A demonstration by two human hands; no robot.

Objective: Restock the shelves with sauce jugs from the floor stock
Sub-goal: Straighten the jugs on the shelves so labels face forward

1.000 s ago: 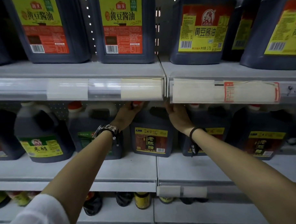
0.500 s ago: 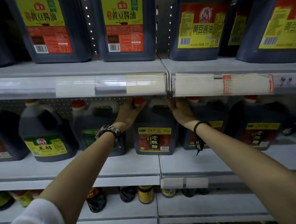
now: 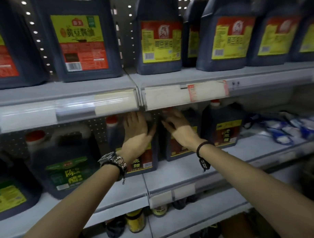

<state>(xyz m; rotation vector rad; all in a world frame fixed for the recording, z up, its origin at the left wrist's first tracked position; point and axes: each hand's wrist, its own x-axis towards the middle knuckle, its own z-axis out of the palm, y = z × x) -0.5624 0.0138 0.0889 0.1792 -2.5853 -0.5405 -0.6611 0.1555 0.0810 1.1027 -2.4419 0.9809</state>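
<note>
The person is reaching both bare arms under the grey metal upper shelf [image 3: 98, 87] toward the row of dark plastic sauce jugs standing on the grey middle shelf [image 3: 181, 171].

The left hand [image 3: 137, 130] is lying flat, fingers straight and slightly spread, over the upper front of a dark jug with a red-brown and yellow label [image 3: 143, 160], which is standing upright near the seam between the two shelf sections. It is gripping nothing.

The right hand [image 3: 178, 128] is also stretching out with straight, spread fingers, over the top of the neighbouring dark jug with a red and yellow label [image 3: 173, 152] just to the right. Motion blur is hiding whether the fingertips are touching it, and no fingers are curling round a handle.

A silver metal link watch [image 3: 113, 159] is sitting on the left wrist and a black cord bracelet [image 3: 202, 147] on the right wrist.

To the left, a dark jug with a green label [image 3: 65, 168] is standing upright. To the right, another red-capped dark jug [image 3: 224, 127] is standing beside the one under the right hand.

On the upper shelf, tall dark jugs are standing in a row: one with a yellow-green and red label [image 3: 80, 43] and one with a red and yellow label [image 3: 160, 42].

Blue and white packets [image 3: 286, 130] are lying at the far right of the middle shelf.
</note>
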